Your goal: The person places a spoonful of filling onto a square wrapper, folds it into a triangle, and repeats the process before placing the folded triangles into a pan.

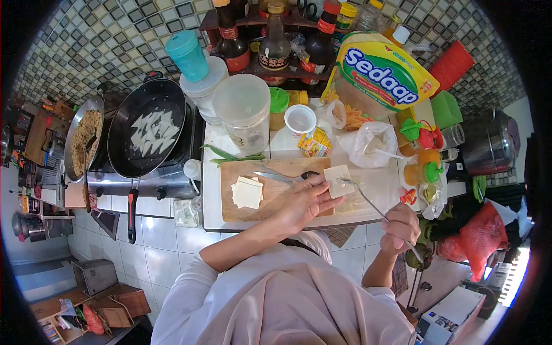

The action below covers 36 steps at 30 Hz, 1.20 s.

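My left hand (310, 201) is over the right part of the wooden cutting board (230, 213), holding a pale square dumpling wrapper (336, 173) at its fingers. Gripped in my right hand (401, 227) is a long, thin metal utensil (372, 205). Its far end rests on or just above the wrapper, and its shape there is too small to tell. A stack of square wrappers (248, 194) lies on the left of the board. Between stack and hand lie a knife (273, 175) and a dark spoon (310, 175), partly hidden by the left hand.
On the stove, left, are a black pan (146, 152) with white pieces and a wok (73, 164) of brown crumbly food. Behind the board stand a clear tub (241, 109), a white cup (300, 119) and a plastic bag (374, 144). Small sauce bottles (417, 172) stand right.
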Each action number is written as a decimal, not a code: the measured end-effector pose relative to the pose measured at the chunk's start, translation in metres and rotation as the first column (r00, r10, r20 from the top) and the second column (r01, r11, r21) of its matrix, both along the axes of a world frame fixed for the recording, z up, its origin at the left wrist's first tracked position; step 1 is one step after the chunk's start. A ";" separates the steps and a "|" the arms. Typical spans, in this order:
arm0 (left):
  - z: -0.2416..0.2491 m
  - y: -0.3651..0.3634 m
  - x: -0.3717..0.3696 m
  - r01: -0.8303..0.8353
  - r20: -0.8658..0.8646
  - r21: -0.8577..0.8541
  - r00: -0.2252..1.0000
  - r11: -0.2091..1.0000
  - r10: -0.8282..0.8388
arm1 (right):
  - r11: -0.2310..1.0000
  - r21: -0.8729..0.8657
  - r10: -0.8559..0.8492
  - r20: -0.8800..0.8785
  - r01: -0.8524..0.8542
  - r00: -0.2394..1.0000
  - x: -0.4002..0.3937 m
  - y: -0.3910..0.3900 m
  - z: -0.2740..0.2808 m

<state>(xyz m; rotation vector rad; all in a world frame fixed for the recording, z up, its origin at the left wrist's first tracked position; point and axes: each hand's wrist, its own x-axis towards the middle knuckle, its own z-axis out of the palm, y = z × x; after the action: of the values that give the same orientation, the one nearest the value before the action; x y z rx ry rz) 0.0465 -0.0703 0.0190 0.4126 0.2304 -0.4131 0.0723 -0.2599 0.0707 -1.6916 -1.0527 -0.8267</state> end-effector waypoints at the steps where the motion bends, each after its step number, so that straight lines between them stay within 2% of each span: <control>1: -0.001 0.000 0.000 -0.001 0.001 0.001 1.000 1.000 0.001 | 0.999 0.037 0.024 0.011 -0.024 1.000 0.000 0.000 -0.002; 3: -0.002 0.000 -0.001 -0.015 0.040 0.006 0.999 1.000 0.015 | 0.996 0.076 0.053 0.020 -0.055 0.998 0.001 0.001 -0.002; 5: 0.000 0.001 -0.003 -0.026 0.033 0.009 0.999 1.000 0.026 | 0.999 -0.045 0.000 0.007 0.000 1.000 0.000 0.001 0.002; 7: 0.001 0.001 -0.002 -0.036 0.030 0.012 0.999 0.999 0.035 | 0.999 -0.050 -0.003 0.016 0.004 1.000 0.001 0.000 -0.001; 9: 0.001 0.002 -0.002 -0.044 0.024 0.013 0.999 0.999 0.044 | 0.994 0.095 0.054 -0.023 -0.052 0.998 -0.001 -0.004 -0.003; 10: 0.001 0.002 -0.002 -0.045 0.023 0.013 0.999 0.999 0.045 | 0.994 0.095 0.054 -0.023 -0.052 0.998 0.000 -0.002 -0.002; 12: 0.001 0.002 -0.003 -0.044 0.035 0.003 0.998 0.999 0.044 | 0.999 -0.039 0.028 -0.007 -0.028 1.000 0.001 0.003 0.003; 13: 0.001 0.002 -0.002 -0.042 0.036 0.003 0.998 0.999 0.042 | 0.999 -0.039 0.026 -0.007 -0.026 1.000 0.000 0.002 0.002; 15: 0.000 0.002 -0.002 -0.037 0.040 0.010 0.999 0.999 0.037 | 0.995 0.089 0.030 0.021 -0.032 0.999 0.000 -0.001 -0.003; 16: 0.000 0.002 -0.002 -0.039 0.039 0.011 0.999 0.999 0.039 | 0.995 0.090 0.032 0.020 -0.034 0.999 0.001 0.001 0.000; 18: 0.003 0.002 -0.003 -0.045 0.044 0.007 0.998 0.999 0.045 | 0.999 -0.032 -0.023 -0.016 0.023 1.000 0.001 0.006 0.007; 19: 0.003 0.002 -0.003 -0.043 0.044 0.007 0.998 0.999 0.042 | 0.999 -0.033 -0.026 -0.015 0.025 1.000 0.001 0.004 0.005; 21: 0.002 0.002 -0.002 -0.032 0.031 0.006 0.999 0.999 0.032 | 0.986 0.165 0.043 -0.026 -0.038 0.999 0.001 0.001 -0.001; 22: 0.003 0.003 -0.003 -0.034 0.028 0.007 0.999 0.999 0.034 | 0.984 0.178 0.032 -0.036 -0.025 0.999 0.000 0.002 -0.001; 26: 0.008 0.003 -0.002 -0.031 -0.016 -0.002 0.999 1.000 0.031 | 0.998 0.066 0.008 -0.059 -0.004 0.998 0.004 0.002 0.000; 28: 0.009 0.004 -0.003 -0.042 -0.021 -0.003 0.999 0.999 0.042 | 0.984 0.179 0.037 -0.074 -0.023 0.997 0.002 -0.002 -0.002; 31: 0.011 0.003 -0.003 -0.033 -0.025 -0.014 0.999 0.999 0.032 | 0.994 0.079 0.078 -0.100 -0.070 0.992 0.004 -0.003 -0.001; 34: 0.009 0.004 -0.003 -0.047 -0.022 0.010 0.999 0.999 0.048 | 0.980 0.184 0.092 -0.113 -0.070 0.989 0.002 -0.008 -0.004; 36: 0.012 0.004 -0.003 -0.044 -0.024 -0.011 0.999 0.999 0.044 | 0.980 0.177 0.110 -0.127 -0.087 0.986 0.002 -0.006 -0.005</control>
<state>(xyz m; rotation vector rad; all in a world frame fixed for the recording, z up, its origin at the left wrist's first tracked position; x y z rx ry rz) 0.0436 -0.0666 0.0307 0.3909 0.2598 -0.3763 0.0742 -0.2663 0.0660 -1.5160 -0.9373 -0.7066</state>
